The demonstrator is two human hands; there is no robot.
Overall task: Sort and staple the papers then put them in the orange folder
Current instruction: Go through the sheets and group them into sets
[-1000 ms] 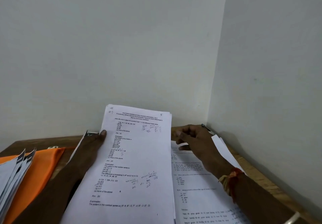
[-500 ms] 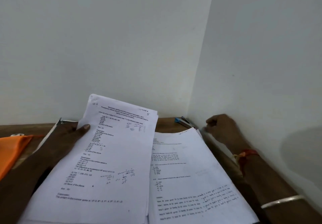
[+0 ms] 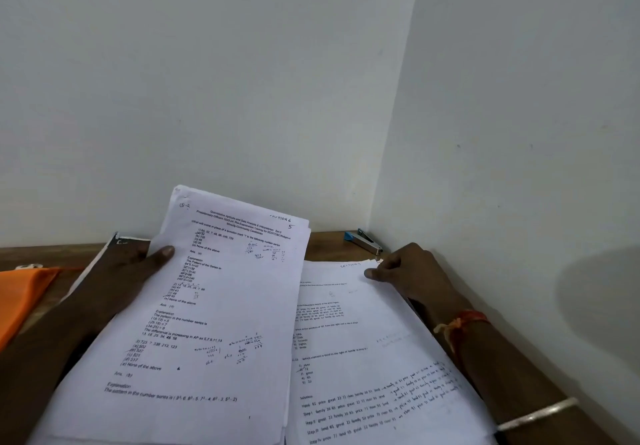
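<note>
From my feed, the left hand [image 3: 138,264] holds a sheaf of printed papers [image 3: 214,323]. Its thumb lies flat on the top sheet near the sheaf's left edge and the other fingers are hidden behind the pages. The sheaf spreads from that hand toward 4 o'clock and its right edge overlaps a second pile [image 3: 374,340], which lies flat on the table [image 3: 329,244].

The right hand [image 3: 412,271] sits at that pile's far right corner, at about 1 o'clock on the pile. Its thumb tip presses on the top sheet and the other fingers curl round the fanned corner, gripping it. From this hand the pile runs off toward 7 o'clock.

The stapler [image 3: 363,241], silver with a blue end, lies in the table's far corner by the walls. It is at roughly 11 o'clock from the right hand, near it but not touching.

The orange folder [image 3: 24,292] lies at 9 o'clock from the left hand, well apart, cut by the left edge of my view. A white-edged board [image 3: 100,261] pokes out from under the left forearm.
</note>
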